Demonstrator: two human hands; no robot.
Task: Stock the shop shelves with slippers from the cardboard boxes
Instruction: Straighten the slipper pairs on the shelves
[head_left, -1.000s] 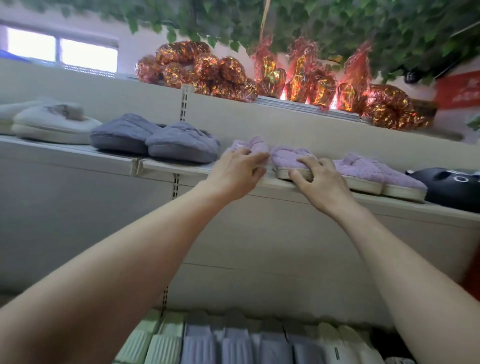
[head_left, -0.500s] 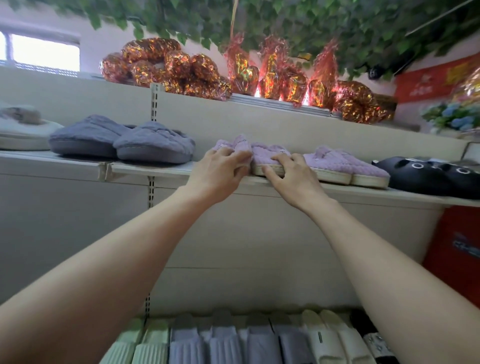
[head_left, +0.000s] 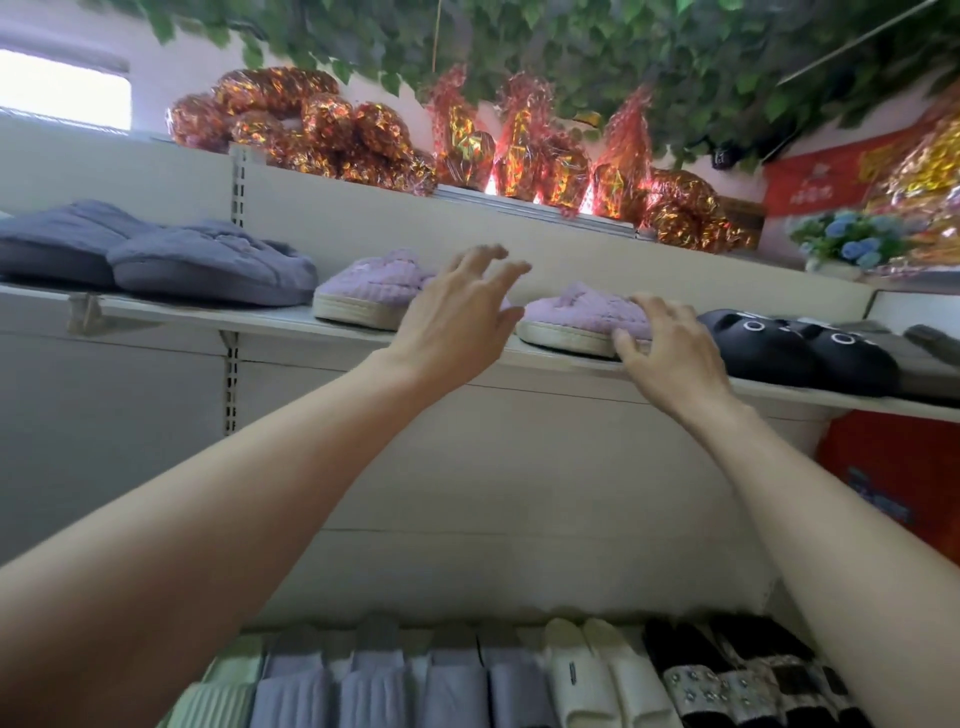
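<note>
Lilac plush slippers with pale soles stand on the upper white shelf (head_left: 249, 318). One lilac slipper (head_left: 366, 291) sits to the left of my left hand (head_left: 460, 317), which hovers in front of the shelf with fingers spread and holds nothing. My right hand (head_left: 667, 348) rests its fingers on the right end of another lilac slipper (head_left: 576, 317). Whatever lies behind my left hand is hidden.
Blue-grey slippers (head_left: 208, 265) stand at the shelf's left, black cat-face slippers (head_left: 795, 348) at its right. Foil-wrapped packs (head_left: 322, 124) line the top ledge under hanging green leaves. A lower shelf holds rows of green, lilac, white and black slippers (head_left: 467, 680).
The view has swung right. My left hand has lifted off the lilac slippers and spread its fingers. My right hand has shifted right along the shelf onto the far lilac slipper.
</note>
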